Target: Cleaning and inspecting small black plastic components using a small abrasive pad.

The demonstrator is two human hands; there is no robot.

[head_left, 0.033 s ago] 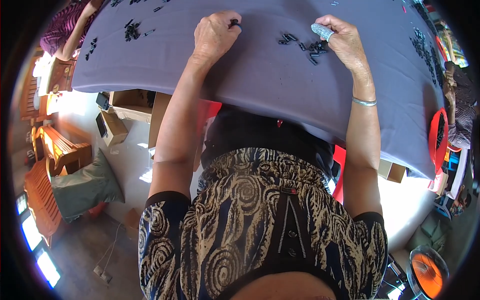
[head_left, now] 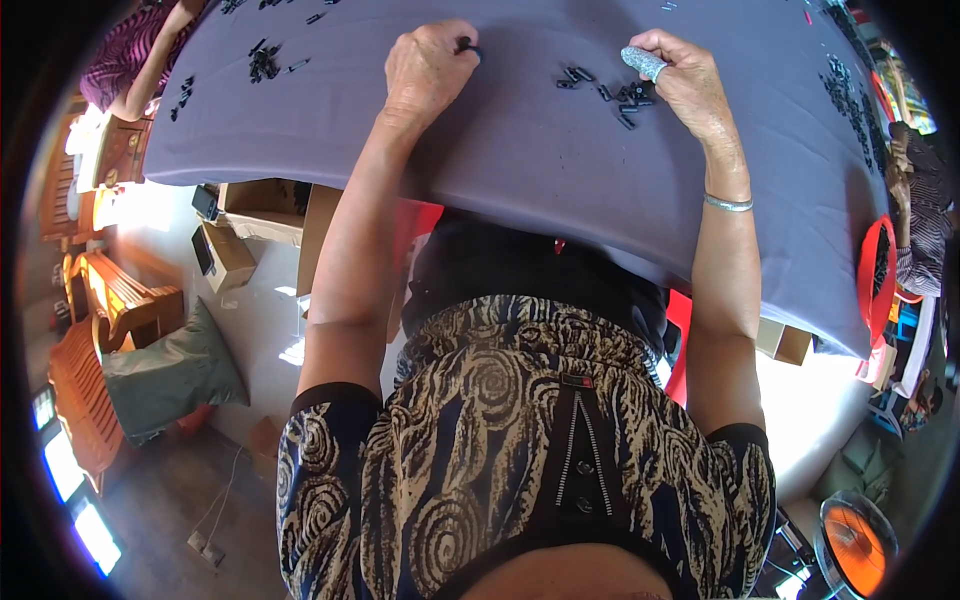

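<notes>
My left hand [head_left: 425,72] is closed above the cloth-covered table, pinching a small black part [head_left: 467,47] that sticks out at the fingertips. A silvery, glittery cover [head_left: 643,62] wraps a digit of my right hand [head_left: 692,92]. That hand is closed too, with thumb and fingers pressed together; whatever lies between them is hidden. Just left of and below it, a loose group of small black cylindrical parts [head_left: 630,98] lies on the grey-purple cloth [head_left: 540,165]. Their exact kind is too small to tell.
More black parts [head_left: 264,62] lie farther left, and a larger spread [head_left: 848,105] at the right. A red container [head_left: 868,290] with dark pieces stands at the right edge. People sit at both sides, one with a hand [head_left: 186,12] on the far left. Cardboard boxes [head_left: 262,232] stand below the table.
My left hand has shifted very slightly to the left, and the black part in it has turned a little. My right hand has not visibly moved.
</notes>
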